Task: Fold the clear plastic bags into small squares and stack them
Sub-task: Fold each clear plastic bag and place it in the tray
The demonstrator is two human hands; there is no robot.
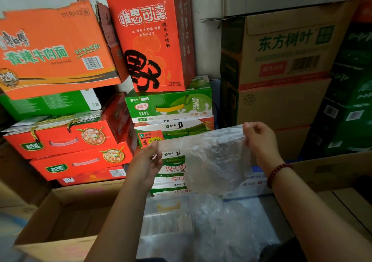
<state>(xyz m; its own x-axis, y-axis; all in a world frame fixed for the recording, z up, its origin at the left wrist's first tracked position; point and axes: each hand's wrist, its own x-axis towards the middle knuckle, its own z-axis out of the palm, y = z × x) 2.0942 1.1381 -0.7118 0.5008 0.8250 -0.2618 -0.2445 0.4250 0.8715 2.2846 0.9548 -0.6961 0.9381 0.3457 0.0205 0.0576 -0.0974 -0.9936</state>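
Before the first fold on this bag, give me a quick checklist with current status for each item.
1. Left hand pinches the bag at its left corner: ok.
2. Right hand pinches the right corner: ok.
3. Bag spread between hands, held in the air: ok.
4. Bag smooth enough to fold: not ok, wrinkled.
5. Flat spot below for folding: cannot tell; more plastic lies there.
6. Stack of folded squares in view: not ok, none seen.

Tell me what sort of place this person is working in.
Probably a shop stockroom or storage corner. Cartons are piled against the wall: an orange noodle carton, green milk-drink cases and brown cardboard boxes. Both hands hold a clear plastic bag up before them.
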